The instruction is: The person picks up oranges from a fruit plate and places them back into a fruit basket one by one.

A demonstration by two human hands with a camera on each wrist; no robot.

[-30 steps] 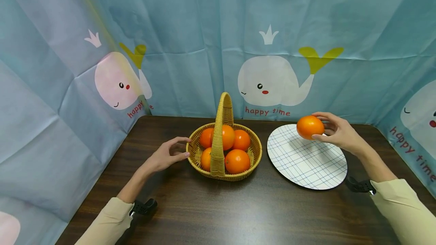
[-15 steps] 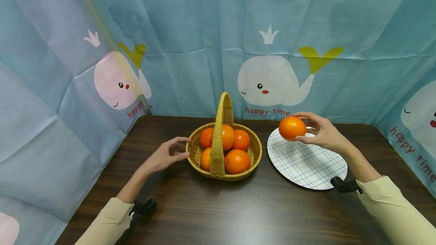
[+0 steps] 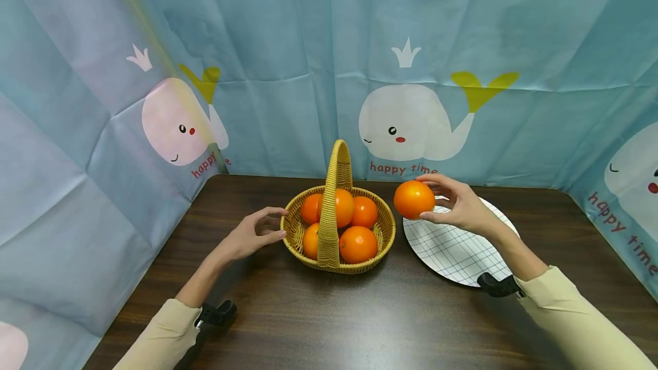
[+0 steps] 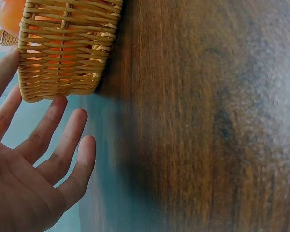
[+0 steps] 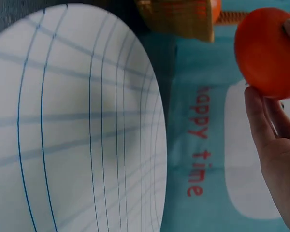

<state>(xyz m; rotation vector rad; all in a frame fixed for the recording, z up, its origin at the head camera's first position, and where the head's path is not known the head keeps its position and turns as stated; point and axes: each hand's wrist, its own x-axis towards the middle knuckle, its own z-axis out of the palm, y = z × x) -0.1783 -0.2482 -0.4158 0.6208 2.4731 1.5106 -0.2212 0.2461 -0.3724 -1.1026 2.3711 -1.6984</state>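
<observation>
My right hand (image 3: 460,207) holds an orange (image 3: 414,200) between thumb and fingertips, raised over the gap between the basket and the plate. In the right wrist view the orange (image 5: 268,53) shows large, with fingertips at its lower side. A yellow wicker basket (image 3: 354,268) with a tall arched handle stands mid-table and contains several oranges (image 3: 358,244). Beside its left rim is my left hand (image 3: 252,236), fingers loosely bent. The left wrist view puts the fingertips of that hand (image 4: 43,159) right at the woven wall of the basket (image 4: 67,53).
A white plate (image 3: 457,250) with a blue grid pattern lies right of the basket, partly beneath my right forearm. The dark wooden table (image 3: 329,324) ends at a pale blue curtain (image 3: 283,101) with printed whales behind and at the sides.
My right hand has carried the orange leftward, from above the plate to near the basket's right side. The left hand and the basket have stayed in place.
</observation>
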